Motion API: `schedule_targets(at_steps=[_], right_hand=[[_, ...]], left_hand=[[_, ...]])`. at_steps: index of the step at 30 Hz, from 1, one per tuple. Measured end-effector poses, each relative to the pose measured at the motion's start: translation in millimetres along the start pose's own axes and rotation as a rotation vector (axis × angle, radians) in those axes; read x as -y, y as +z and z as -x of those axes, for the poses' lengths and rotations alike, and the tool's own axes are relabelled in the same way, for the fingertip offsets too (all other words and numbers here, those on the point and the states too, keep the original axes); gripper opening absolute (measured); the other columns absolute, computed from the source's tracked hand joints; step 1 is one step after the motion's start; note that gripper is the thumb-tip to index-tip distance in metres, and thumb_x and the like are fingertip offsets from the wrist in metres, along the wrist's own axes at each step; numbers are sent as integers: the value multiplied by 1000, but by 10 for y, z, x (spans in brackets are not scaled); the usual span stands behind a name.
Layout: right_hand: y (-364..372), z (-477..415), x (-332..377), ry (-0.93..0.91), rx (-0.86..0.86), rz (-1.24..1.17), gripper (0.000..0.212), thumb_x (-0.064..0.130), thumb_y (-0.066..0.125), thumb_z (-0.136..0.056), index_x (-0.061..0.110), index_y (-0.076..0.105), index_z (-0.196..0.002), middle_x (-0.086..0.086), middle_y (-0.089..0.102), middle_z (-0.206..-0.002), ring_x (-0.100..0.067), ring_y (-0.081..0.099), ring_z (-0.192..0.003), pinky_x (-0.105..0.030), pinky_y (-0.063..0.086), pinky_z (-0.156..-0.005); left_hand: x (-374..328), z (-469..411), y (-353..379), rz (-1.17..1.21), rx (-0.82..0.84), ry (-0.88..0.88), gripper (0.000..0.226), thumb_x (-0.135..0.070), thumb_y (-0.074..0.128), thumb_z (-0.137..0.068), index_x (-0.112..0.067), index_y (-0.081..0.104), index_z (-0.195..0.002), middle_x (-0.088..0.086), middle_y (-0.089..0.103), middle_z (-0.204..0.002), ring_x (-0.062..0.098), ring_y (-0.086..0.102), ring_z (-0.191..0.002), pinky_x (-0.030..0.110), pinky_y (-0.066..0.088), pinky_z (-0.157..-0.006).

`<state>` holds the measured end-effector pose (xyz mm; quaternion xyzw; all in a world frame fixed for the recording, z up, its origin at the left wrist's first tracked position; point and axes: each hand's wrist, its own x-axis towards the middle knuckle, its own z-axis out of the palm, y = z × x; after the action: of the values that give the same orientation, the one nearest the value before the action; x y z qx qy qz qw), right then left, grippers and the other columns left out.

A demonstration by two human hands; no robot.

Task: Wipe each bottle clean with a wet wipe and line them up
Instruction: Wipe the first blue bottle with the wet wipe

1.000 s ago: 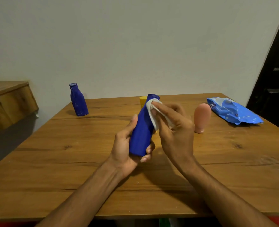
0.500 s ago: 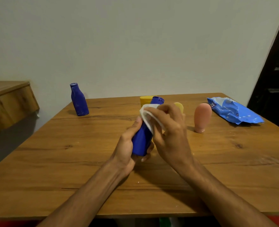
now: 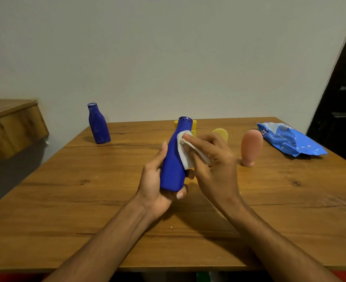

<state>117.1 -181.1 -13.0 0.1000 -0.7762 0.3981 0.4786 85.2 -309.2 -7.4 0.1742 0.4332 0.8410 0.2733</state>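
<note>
Scene: person at a wooden table (image 3: pixel 66 190), mid-wipe, head-cam view.
Grip L: left hand (image 3: pixel 155 180) has thumb & fingers wrapped round the lower body of a dark blue plastic bottle (image 3: pixel 173 165), held just above the table's centre.
Grip R: right hand (image 3: pixel 214 169) pinches a white wet wipe (image 3: pixel 185 153), pressed vs. the bottle's upper right side, below the neck.
Axis: bottle near-upright, cap tilted away; base in the L palm, neck nearer the R fingertips, so strokes prob. run lengthwise.
Others: second dark blue bottle (image 3: pixel 98 125) back left, well apart; yellow bottle (image 3: pixel 194 124) behind, partly hidden; yellow rounded tube (image 3: pixel 222 134) & pink rounded tube (image 3: pixel 251 147) to the right; blue wipes pack (image 3: pixel 290 139) far right.
Progress (est.): bottles scattered, line-up not yet formed.
</note>
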Motion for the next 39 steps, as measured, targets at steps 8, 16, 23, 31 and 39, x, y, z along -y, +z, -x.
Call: schedule_targets(at_steps=[8,16,23,31,39], right_hand=[[23,-10,-65,112,4,-52,28,32,66,-88,21,71,-113,5,64,-101,-15,58,-98,-49,54,-72],[6,-38,-62,57,-20,-43,25,23,63,-91,25,68,-116,0,61,-105,-21,58,-101,-37,55,-76],[54,33,-35,53,98,39,34,45,56,-86,29,69,-114,15,57,-97,-11,53,-94,-52,49,-74],[73,63,-15,-10,112,147,37,46,55,-85,24,72,-109,13,61,-95,-5,49,-91,-36,40,-77],[46,27,-20,43,115,77,36,48,55,-86,27,71,-111,16,60,-95,-4,52,-91,-40,43,-77]], left_hand=[[-27,-8,-22,37,-25,-16,47,-50,45,-95,-15,63,-122,10,65,-89,21,60,-68,24,43,-38],[-18,-4,-43,13,-20,-50,43,-49,49,-92,-16,67,-113,11,65,-91,27,63,-75,26,44,-38],[-48,-51,-47,222,-63,-67,52,-47,53,-93,-10,62,-129,12,68,-103,23,66,-86,38,57,-70],[-63,-77,-82,275,-85,-73,58,-50,55,-91,-7,60,-130,11,67,-105,22,65,-90,37,52,-83],[-42,-72,-66,278,-82,-60,56,-48,55,-90,-10,59,-132,10,67,-102,22,65,-87,37,55,-77]])
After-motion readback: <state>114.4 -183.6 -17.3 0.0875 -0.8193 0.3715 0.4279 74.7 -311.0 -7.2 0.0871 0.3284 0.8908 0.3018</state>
